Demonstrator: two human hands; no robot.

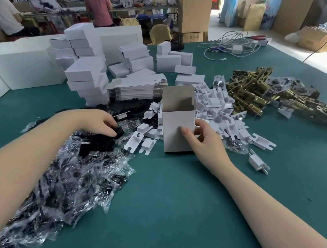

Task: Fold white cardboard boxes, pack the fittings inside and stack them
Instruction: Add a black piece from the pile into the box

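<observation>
At frame centre, the right hand (202, 139) is gripping an upright white box (177, 130) (top flaps open); the left hand (102, 123) is pinching a black bagged fitting (118, 131).

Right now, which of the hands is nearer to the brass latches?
Right. The right hand holds the open box, just left of the brass latches. The left hand is far left, on the black bagged parts.
</observation>
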